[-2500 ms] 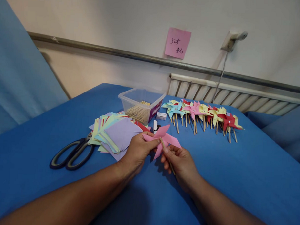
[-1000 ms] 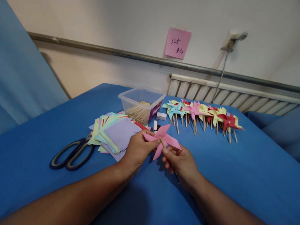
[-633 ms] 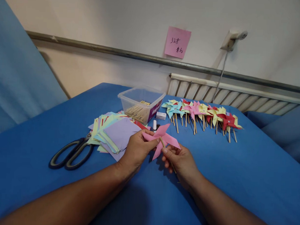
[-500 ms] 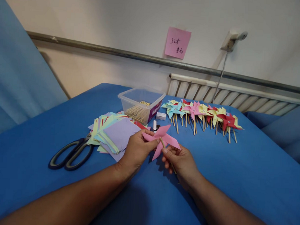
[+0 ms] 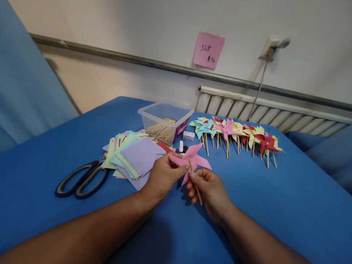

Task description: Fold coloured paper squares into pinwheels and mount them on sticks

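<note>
My left hand [image 5: 163,176] pinches the centre of a pink paper pinwheel [image 5: 192,157] held just above the blue table [image 5: 291,205]. Its fingers are closed on the paper. My right hand [image 5: 210,189] is closed around a thin wooden stick [image 5: 195,182], whose upper end meets the back of the pinwheel. Both hands sit close together in the middle of the view.
A stack of coloured paper squares [image 5: 136,155] lies left of the hands, with black scissors [image 5: 82,178] further left. A clear plastic box [image 5: 166,122] holds wooden sticks. A row of several finished pinwheels [image 5: 239,136] lies behind. A pink note [image 5: 208,50] is stuck to the wall.
My right hand has shifted slightly left along the stick, so more of the stick's lower end now shows below my fingers. The pinwheel stays held in place.
</note>
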Demonstrator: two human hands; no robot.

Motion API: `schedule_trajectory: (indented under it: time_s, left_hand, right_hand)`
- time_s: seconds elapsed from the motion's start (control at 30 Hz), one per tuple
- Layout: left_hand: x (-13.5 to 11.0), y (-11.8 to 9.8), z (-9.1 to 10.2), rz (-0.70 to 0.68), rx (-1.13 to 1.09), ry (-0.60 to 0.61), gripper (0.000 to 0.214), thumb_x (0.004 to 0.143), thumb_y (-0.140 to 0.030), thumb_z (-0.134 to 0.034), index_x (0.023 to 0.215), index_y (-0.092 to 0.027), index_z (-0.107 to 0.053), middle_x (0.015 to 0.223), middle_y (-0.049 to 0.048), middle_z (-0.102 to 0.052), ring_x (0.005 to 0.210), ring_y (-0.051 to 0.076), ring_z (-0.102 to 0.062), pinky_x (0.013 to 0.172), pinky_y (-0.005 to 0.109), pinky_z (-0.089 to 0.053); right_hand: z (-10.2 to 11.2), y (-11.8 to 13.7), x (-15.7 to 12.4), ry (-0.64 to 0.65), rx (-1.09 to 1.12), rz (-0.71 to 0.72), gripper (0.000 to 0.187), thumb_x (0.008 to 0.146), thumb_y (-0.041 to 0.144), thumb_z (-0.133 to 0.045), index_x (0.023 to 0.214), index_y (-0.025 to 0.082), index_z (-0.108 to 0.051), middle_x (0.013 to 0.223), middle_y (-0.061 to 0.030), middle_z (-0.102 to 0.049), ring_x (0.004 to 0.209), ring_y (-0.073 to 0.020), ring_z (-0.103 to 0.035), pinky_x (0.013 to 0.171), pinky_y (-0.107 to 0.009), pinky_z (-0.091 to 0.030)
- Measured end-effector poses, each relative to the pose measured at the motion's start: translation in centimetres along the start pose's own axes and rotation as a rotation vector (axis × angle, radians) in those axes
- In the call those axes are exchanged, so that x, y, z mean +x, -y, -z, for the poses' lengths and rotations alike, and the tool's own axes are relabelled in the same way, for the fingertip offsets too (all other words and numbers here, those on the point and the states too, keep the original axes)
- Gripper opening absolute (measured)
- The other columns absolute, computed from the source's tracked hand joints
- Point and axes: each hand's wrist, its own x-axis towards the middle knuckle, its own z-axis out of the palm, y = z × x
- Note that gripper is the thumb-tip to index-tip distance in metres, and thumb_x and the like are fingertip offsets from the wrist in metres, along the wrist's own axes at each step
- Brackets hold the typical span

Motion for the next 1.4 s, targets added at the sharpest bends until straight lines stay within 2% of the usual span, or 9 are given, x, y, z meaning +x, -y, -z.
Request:
schedule_trajectory:
  time_s: [0.17, 0.47, 0.67, 1.1, 1.4]
  left_hand:
    - [-0.08, -0.51, -0.18, 0.064, -0.051, -0.008, 0.029, 0.060, -0.028, -0.076, 0.083, -0.015, -0.062, 0.069, 0.0006, -0.067, 0.063, 0.015, -0.059, 0.059, 0.025, -0.044]
    - [-0.09, -0.26, -0.20, 0.054, -0.042, -0.020, 0.027, 0.061, -0.030, -0.077, 0.077, -0.015, -0.061, 0.068, 0.0005, -0.065, 0.063, 0.015, -0.059, 0.059, 0.026, -0.045]
    - [-0.13, -0.28, -0.18, 0.067, -0.075, 0.007, 0.025, 0.061, -0.030, -0.076, 0.074, -0.015, -0.061, 0.067, 0.0013, -0.065, 0.061, 0.015, -0.058, 0.057, 0.025, -0.044]
    - [-0.21, -0.54, -0.19, 0.077, -0.139, 0.087, 0.022, 0.066, -0.032, -0.074, 0.062, -0.015, -0.061, 0.058, 0.0007, -0.061, 0.053, 0.012, -0.053, 0.051, 0.024, -0.040]
    - [-0.24, -0.88, -0.25, 0.052, -0.066, 0.029, 0.022, 0.063, -0.030, -0.075, 0.076, -0.016, -0.065, 0.066, 0.0010, -0.064, 0.057, 0.013, -0.056, 0.054, 0.024, -0.043]
  right_hand:
    - [-0.36, 0.05, -0.37, 0.054, 0.076, -0.067, 0.043, 0.060, 0.049, -0.081, 0.066, 0.016, -0.053, 0.055, 0.0012, -0.064, 0.039, -0.0084, -0.056, 0.037, -0.017, -0.045]
    - [-0.42, -0.04, -0.33, 0.069, 0.120, -0.093, 0.041, 0.064, 0.049, -0.078, 0.068, 0.015, -0.055, 0.058, 0.0005, -0.065, 0.043, -0.0080, -0.057, 0.042, -0.018, -0.047]
    - [-0.48, 0.06, -0.39, 0.060, 0.136, -0.115, 0.043, 0.061, 0.049, -0.081, 0.069, 0.014, -0.057, 0.063, -0.0001, -0.065, 0.046, -0.0076, -0.058, 0.043, -0.017, -0.047]
    - [-0.25, -0.02, -0.68, 0.160, 0.248, -0.158, 0.034, 0.066, 0.041, -0.080, 0.072, 0.013, -0.061, 0.066, -0.0007, -0.066, 0.049, -0.0078, -0.060, 0.048, -0.019, -0.050]
    - [-0.63, -0.30, -0.64, 0.079, 0.183, -0.111, 0.039, 0.063, 0.046, -0.081, 0.067, 0.015, -0.057, 0.062, -0.0002, -0.066, 0.047, -0.0085, -0.059, 0.046, -0.020, -0.049]
